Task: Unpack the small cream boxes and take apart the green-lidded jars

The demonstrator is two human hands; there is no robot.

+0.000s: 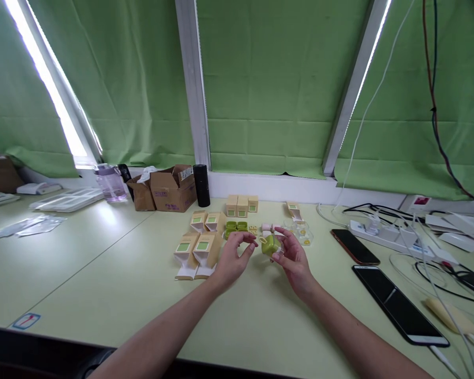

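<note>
My right hand (293, 257) grips a small green case (270, 245) with its lid open, held just above the table. My left hand (234, 256) hovers beside it on the left with fingers curled, thumb and forefinger pinched near the case's open lid; whether anything is between them I cannot make out. Just behind the hands lie two more green cases (236, 226), small yellow pieces (253, 229) and clear plastic bits (302, 233). Opened tan cartons (196, 250) lie to the left of my left hand.
Three closed tan boxes (242, 205) stand at the back, with a black cylinder (201, 185), brown cardboard boxes (173, 188) and a clear bottle (110, 182) further left. Two phones (397, 303) (354, 246), a power strip (383, 232) and cables lie on the right.
</note>
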